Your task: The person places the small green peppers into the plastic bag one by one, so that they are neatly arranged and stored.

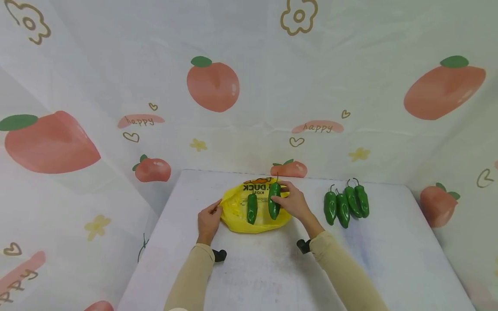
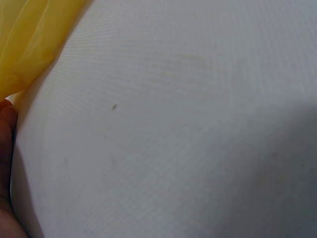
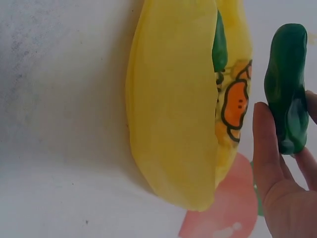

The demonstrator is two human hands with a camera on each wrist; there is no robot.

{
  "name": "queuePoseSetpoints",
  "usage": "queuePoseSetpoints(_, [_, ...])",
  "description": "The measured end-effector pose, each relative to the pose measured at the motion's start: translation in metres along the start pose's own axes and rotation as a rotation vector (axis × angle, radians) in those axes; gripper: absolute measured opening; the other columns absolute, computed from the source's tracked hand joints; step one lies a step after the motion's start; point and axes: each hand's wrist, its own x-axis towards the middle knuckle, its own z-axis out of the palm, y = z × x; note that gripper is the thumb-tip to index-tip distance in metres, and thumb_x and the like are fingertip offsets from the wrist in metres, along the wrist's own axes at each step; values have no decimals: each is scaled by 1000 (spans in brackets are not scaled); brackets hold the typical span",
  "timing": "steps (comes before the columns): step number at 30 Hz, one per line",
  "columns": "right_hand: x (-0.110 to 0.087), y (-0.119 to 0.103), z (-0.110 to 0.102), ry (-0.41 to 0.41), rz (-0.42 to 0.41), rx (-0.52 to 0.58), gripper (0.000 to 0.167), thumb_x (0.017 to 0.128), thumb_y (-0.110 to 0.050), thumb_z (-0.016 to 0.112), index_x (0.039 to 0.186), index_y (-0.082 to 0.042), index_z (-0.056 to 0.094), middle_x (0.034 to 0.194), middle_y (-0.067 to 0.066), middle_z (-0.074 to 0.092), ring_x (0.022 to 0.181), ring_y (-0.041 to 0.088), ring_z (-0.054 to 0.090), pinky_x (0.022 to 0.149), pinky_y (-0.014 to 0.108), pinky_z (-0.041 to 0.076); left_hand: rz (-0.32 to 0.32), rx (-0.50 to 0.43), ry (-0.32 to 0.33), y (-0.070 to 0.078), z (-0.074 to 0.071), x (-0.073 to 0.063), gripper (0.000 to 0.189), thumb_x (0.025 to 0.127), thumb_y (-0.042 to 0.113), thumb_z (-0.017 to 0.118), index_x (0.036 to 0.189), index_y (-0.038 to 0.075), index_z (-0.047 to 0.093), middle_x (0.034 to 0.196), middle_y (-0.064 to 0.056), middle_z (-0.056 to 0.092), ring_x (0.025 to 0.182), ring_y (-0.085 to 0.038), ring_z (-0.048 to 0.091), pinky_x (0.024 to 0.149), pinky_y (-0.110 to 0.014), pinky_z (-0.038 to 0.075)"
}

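Note:
A yellow plastic bag (image 1: 233,211) with printed lettering lies on the table, its mouth spread wide. My left hand (image 1: 209,221) pinches the bag's left rim; in the left wrist view only the edge of that hand (image 2: 6,148) shows beside the yellow film. One green chili pepper (image 1: 252,209) rests in the bag's opening, partly hidden by the near side in the right wrist view. With thumb and fingers, my right hand (image 1: 292,202) holds a second green pepper (image 3: 287,89) over the right part of the bag, its stem pointing away from me.
Several green peppers (image 1: 343,209) lie side by side on the white table (image 1: 393,259), right of the bag. Behind and beside the table hangs a white cloth (image 1: 253,138) printed with fruit. Black wrist cameras sit under both sleeves.

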Motion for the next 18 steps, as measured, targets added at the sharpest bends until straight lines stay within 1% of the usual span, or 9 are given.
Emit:
queuePoseSetpoints(4, [4, 1, 4, -9, 12, 32, 62, 92, -24, 75, 147, -16, 49, 138, 22, 59, 97, 28, 70, 76, 35, 63, -9, -4, -16, 2, 0, 2, 31, 96, 32, 64, 124, 29, 75, 116, 1, 77, 92, -19, 60, 84, -27, 50])
queuePoseSetpoints(6, [6, 1, 6, -13, 17, 53, 61, 92, -23, 75, 147, -15, 49, 138, 22, 59, 96, 28, 71, 75, 36, 63, -9, -13, -19, 3, 0, 2, 31, 96, 31, 64, 124, 28, 75, 117, 0, 77, 93, -20, 61, 87, -30, 52])
queuePoseSetpoints(9, [9, 2, 11, -21, 25, 74, 61, 91, -23, 76, 146, -16, 51, 138, 21, 59, 99, 29, 71, 75, 36, 63, -13, -19, -19, 3, 0, 3, 31, 96, 32, 65, 125, 28, 75, 119, -1, 77, 95, -20, 62, 91, -35, 53])
queuePoseSetpoints(12, [12, 3, 17, -25, 33, 64, 61, 89, -24, 78, 145, -18, 54, 138, 19, 60, 104, 30, 70, 75, 35, 63, -15, -20, -16, 2, 0, 2, 31, 96, 32, 64, 125, 28, 75, 120, -1, 76, 96, -20, 62, 94, -37, 54])
queuePoseSetpoints(15, [14, 3, 22, -31, 46, 62, 60, 89, -24, 79, 144, -19, 55, 137, 18, 61, 104, 29, 70, 75, 35, 62, -14, -12, -11, -1, 0, 2, 31, 96, 32, 65, 124, 28, 75, 120, 0, 77, 95, -20, 62, 93, -35, 54])
queuePoseSetpoints(18, [14, 2, 26, -35, 49, 54, 60, 89, -24, 79, 143, -18, 55, 136, 18, 61, 97, 27, 71, 74, 34, 62, -14, -6, -3, -2, 1, 1, 30, 95, 31, 65, 123, 29, 76, 117, 1, 77, 93, -19, 62, 88, -30, 53])
